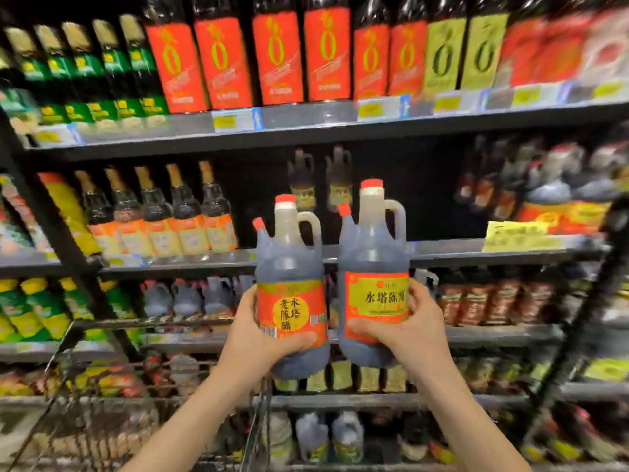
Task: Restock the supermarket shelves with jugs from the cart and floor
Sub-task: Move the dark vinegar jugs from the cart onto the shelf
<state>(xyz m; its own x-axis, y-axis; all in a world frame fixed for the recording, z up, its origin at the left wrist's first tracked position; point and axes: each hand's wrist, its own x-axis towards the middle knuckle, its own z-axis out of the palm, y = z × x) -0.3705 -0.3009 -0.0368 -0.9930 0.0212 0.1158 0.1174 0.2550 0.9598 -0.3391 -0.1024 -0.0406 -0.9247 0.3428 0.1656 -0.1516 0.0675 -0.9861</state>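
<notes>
My left hand (253, 330) and right hand (413, 327) each grip a jug (291, 294); bumping them together risks a slip

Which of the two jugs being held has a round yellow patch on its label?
The left jug, held by the left hand: its red label bears a yellow circle. The right jug, in the right hand, shows a yellow rectangle.

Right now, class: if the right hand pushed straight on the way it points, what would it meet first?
Right hand, holding a dark red-labelled plastic jug, would likely meet the grey metal shelf edge first; depth is unclear.
</notes>
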